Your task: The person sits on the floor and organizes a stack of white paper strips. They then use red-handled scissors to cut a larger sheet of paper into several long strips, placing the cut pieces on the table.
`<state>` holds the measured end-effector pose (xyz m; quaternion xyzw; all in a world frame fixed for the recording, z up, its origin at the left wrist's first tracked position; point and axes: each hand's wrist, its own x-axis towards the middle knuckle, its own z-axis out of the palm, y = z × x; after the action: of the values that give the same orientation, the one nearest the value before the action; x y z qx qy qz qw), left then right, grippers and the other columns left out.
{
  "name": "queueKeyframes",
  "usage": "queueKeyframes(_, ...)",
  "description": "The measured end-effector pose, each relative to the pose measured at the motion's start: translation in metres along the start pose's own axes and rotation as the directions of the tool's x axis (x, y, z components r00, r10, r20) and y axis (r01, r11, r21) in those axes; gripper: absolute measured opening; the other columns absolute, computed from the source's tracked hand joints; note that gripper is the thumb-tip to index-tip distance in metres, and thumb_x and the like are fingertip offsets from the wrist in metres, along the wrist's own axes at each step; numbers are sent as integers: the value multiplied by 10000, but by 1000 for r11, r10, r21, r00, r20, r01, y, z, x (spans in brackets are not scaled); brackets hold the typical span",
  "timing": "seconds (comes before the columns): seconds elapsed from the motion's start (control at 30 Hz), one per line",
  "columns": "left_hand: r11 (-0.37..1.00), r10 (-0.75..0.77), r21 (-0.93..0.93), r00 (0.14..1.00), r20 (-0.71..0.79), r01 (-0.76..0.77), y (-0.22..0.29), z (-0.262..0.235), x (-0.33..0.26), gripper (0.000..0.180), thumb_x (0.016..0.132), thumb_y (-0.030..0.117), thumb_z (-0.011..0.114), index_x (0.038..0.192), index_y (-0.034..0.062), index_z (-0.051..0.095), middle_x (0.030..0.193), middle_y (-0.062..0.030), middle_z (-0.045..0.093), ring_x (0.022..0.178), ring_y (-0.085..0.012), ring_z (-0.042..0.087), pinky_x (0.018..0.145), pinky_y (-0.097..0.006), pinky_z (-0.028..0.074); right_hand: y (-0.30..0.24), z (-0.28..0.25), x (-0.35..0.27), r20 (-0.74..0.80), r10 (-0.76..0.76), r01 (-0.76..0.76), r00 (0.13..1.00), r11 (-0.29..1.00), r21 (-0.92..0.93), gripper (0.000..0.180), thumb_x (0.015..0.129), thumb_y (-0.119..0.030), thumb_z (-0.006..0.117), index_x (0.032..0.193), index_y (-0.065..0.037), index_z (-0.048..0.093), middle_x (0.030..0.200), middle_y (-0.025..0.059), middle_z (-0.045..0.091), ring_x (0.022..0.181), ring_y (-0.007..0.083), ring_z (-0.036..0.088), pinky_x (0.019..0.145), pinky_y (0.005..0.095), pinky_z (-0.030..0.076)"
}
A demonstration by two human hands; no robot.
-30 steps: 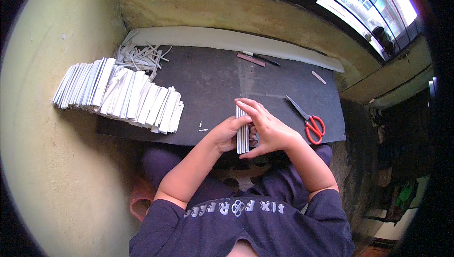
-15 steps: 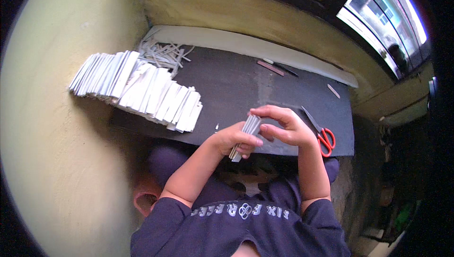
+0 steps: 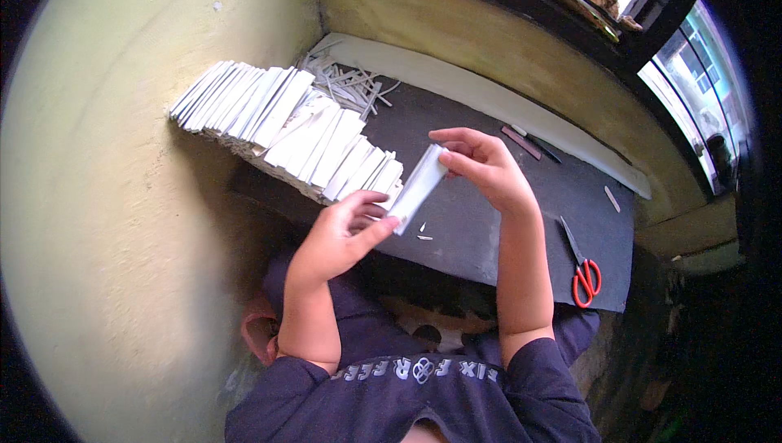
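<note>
Lifted off the dark board, the white stack sits pinched between left hand and right hand fingers.

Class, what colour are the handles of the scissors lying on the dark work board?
Red, on the scissors at the board's right end, clearest in the head view.
</note>
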<state>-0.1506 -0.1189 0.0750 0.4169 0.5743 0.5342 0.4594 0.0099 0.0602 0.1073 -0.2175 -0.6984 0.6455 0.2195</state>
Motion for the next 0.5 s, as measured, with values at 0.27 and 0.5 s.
queueKeyframes(0.27, 951, -131, 259, 978, -162, 170, 5, -37, -35, 169, 844, 151, 631, 893, -11, 619, 749, -58, 633, 645, -85, 582, 595, -220, 460, 38, 26, 49, -8, 240, -239, 971, 966, -97, 290, 814, -197, 648, 1003, 23, 651, 844, 81, 656, 734, 107, 600, 688, 233, 495)
queueKeyframes(0.5, 931, -4, 366, 1000, -15, 9, -10, -25, -22, 262, 836, 142, 626, 1044, -15, 608, 772, -65, 633, 553, -77, 557, 514, -224, 458, 47, 30, 56, -25, 287, -287, 958, 939, -189, 294, 803, -202, 662, 987, 27, 658, 832, 70, 650, 729, 101, 584, 681, 224, 483)
